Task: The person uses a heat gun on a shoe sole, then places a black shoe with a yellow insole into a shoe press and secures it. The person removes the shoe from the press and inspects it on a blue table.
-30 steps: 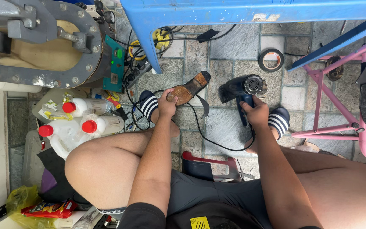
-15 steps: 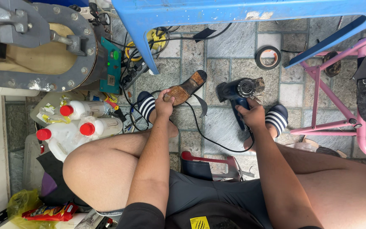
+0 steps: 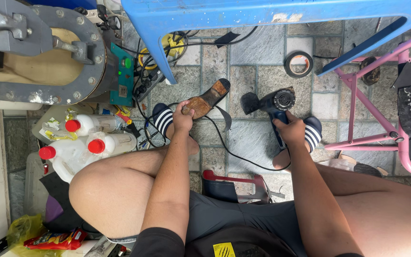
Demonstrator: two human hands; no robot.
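Shoe [image 3: 206, 102], sole up, toe pointing up-right, gripped by left fingers [image 3: 182, 113]; right fingers [image 3: 288, 124] grip grinder [image 3: 278, 105].

Your left hand [image 3: 182, 119] grips a brown shoe [image 3: 206, 100] by its heel end, sole turned up, toe pointing away from you. Your right hand [image 3: 292, 131] holds the handle of a black angle grinder [image 3: 276, 104]; its disc end lies just right of the shoe, not touching it. The grinder's black cord [image 3: 234, 152] runs across the stone tile floor [image 3: 258, 71] between your striped slides. Tape roll [image 3: 298, 64] lies beyond the grinder. Red-capped white bottles [image 3: 89, 143] stand left of your knee.
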